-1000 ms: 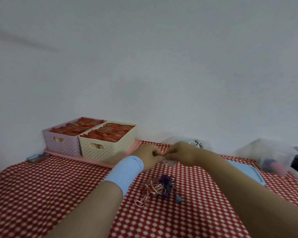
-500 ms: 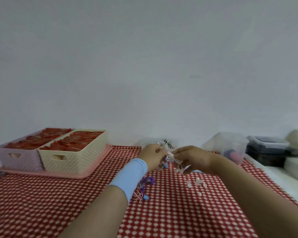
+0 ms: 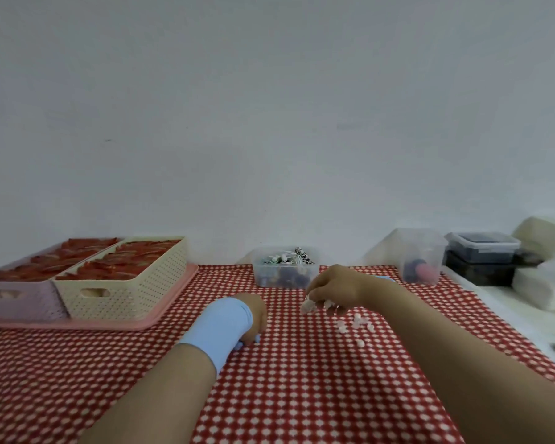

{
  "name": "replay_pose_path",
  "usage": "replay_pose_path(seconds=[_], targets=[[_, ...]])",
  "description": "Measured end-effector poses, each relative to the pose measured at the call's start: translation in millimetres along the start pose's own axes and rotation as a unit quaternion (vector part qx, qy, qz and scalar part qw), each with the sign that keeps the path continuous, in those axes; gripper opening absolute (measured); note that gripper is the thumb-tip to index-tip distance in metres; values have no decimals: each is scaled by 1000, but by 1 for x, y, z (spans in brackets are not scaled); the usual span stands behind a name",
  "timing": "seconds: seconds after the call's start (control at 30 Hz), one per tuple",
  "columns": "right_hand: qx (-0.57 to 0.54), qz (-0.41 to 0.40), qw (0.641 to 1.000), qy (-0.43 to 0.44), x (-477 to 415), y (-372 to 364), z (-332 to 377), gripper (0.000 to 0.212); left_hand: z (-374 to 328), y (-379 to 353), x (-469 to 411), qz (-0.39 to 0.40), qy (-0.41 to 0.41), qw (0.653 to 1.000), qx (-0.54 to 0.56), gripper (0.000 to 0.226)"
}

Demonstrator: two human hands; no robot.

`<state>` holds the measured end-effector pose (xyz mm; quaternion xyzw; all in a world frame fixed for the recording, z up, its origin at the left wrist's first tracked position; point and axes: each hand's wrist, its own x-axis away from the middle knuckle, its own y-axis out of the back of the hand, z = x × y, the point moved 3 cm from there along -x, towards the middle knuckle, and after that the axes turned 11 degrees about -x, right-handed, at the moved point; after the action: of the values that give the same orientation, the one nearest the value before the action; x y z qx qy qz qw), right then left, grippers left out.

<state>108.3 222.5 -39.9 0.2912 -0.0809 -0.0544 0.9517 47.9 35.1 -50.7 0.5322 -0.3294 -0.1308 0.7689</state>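
the right hand hangs just above the red checked cloth, knuckles up. its fingertips are curled down and pinch a small pale piece, too blurred to name more closely. just to the near right of those fingertips a scatter of little pale beads lies loose on the cloth. the closest beads are almost under the hand and the last few trail off toward the near side.

the left hand, with a light blue wristband behind it, rests on the cloth to the left of the right hand, apart from the beads. its fingers are tucked out of sight, so i cannot tell whether it grips anything.

far left, a cream basket and a lilac basket sit side by side on a pink tray. just beyond the hands stands a clear tub of small bits.
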Motion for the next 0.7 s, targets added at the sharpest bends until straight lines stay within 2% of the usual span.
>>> replay_pose_path(seconds=[0.07, 0.13, 0.27, 0.37, 0.47, 0.57, 0.7], targets=[[46, 29, 999, -4, -2, -7, 1, 21, 10, 2, 5, 5, 15, 999, -30, 41], [116, 47, 992, 11, -4, -9, -2, 27, 10, 5, 6, -12, 8, 1000, 18, 48], [146, -41, 986, 65, -6, 14, -9, 24, -17, 13, -11, -122, -43, 985, 114, 51], [157, -73, 983, 57, 2, 31, -20, 18, -47, 16, -21, -143, -87, 970, 175, 50], [191, -54, 979, 41, 8, 37, -37, 19, -70, 14, -31, -124, -115, 970, 173, 40], [176, -12, 984, 13, 6, 30, -52, 18, -72, 8, -39, -144, -105, 963, 205, 25], [169, 10, 985, 21, 1, 20, -57, 19, -67, 3, -40, -157, -108, 952, 240, 20]])
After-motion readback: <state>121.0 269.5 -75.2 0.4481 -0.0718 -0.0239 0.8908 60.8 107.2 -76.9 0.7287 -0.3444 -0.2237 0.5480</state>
